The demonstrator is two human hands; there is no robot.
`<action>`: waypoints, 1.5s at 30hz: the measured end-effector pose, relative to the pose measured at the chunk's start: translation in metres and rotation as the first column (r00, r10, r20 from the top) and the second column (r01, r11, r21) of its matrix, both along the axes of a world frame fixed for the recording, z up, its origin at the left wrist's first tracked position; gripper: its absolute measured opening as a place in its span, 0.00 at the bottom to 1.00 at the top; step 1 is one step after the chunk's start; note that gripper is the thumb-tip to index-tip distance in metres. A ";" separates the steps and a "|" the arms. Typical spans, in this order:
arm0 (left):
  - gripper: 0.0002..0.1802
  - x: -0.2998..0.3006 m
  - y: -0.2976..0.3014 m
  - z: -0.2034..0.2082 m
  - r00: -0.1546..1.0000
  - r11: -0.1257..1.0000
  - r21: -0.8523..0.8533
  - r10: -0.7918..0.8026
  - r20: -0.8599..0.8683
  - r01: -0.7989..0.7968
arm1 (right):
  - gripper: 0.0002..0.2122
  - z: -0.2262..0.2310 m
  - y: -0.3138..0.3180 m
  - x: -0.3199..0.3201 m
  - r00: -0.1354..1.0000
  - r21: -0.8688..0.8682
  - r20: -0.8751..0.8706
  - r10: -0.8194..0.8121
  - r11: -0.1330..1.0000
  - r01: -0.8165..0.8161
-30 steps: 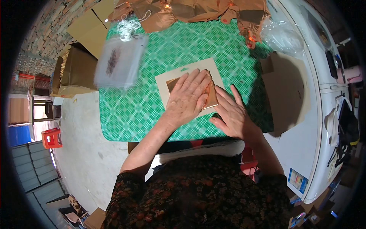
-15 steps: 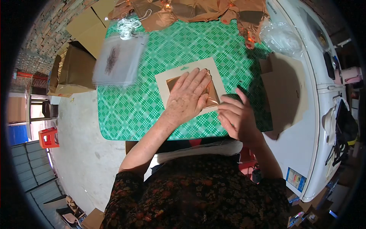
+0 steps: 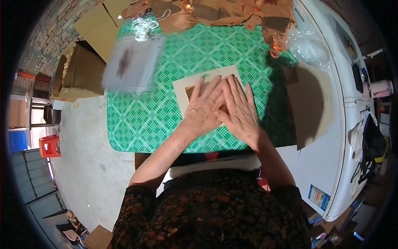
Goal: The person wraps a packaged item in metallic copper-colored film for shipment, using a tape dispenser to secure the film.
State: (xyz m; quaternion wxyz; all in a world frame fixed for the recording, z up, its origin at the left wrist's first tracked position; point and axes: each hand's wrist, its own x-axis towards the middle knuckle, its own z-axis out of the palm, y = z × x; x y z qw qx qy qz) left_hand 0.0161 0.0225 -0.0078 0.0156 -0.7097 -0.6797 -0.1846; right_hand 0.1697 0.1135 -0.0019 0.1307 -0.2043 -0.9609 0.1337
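A cream card [image 3: 179,88] with a hang hole near its top edge lies on the green plaid tablecloth [image 3: 141,124]. Shiny copper-coloured foil [image 3: 189,91] shows at its middle, mostly covered by my hands. My left hand [image 3: 203,108] rests flat on the foil and card with fingers spread. Beside it, my right hand [image 3: 239,108] also lies flat over the card's right part, fingers stretched forward. The two hands touch and partly overlap at the thumbs and fingers. Neither hand grips anything.
A stack of clear plastic bags [image 3: 134,62] with white string [image 3: 144,27] on top lies at the far left. Copper foil balloons [image 3: 219,12] cover the far edge. Right are cardboard sheets [image 3: 309,103], a clear plastic bag [image 3: 309,47] and a white refrigerator [image 3: 348,87] lying flat.
My right hand has moved left and forward from beside the card, and its curled fingers have flattened onto it next to my left hand. The left hand remains flat on the card.
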 end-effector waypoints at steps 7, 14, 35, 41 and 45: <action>0.37 0.001 -0.001 -0.001 0.999 0.999 0.013 0.050 0.004 -0.050 | 0.40 0.001 0.011 0.005 0.998 0.018 0.029 -0.050 0.999 0.050; 0.35 0.008 -0.011 -0.002 0.998 0.998 0.009 0.059 -0.006 -0.059 | 0.33 0.004 0.031 -0.003 0.999 0.039 0.009 -0.033 0.999 0.033; 0.34 0.066 -0.090 0.009 0.999 0.987 -0.158 -0.013 0.045 0.020 | 0.07 -0.038 -0.159 0.166 0.901 -0.615 -0.030 -0.434 0.718 0.325; 0.33 0.070 -0.095 0.007 0.993 0.987 -0.158 0.004 0.117 0.014 | 0.18 -0.018 -0.162 0.100 0.742 -0.989 0.080 -0.665 -0.148 -0.026; 0.33 0.071 -0.095 0.007 0.994 0.985 -0.170 -0.003 0.111 0.022 | 0.22 -0.018 -0.148 0.083 0.661 -0.985 -0.144 -0.736 0.173 -0.022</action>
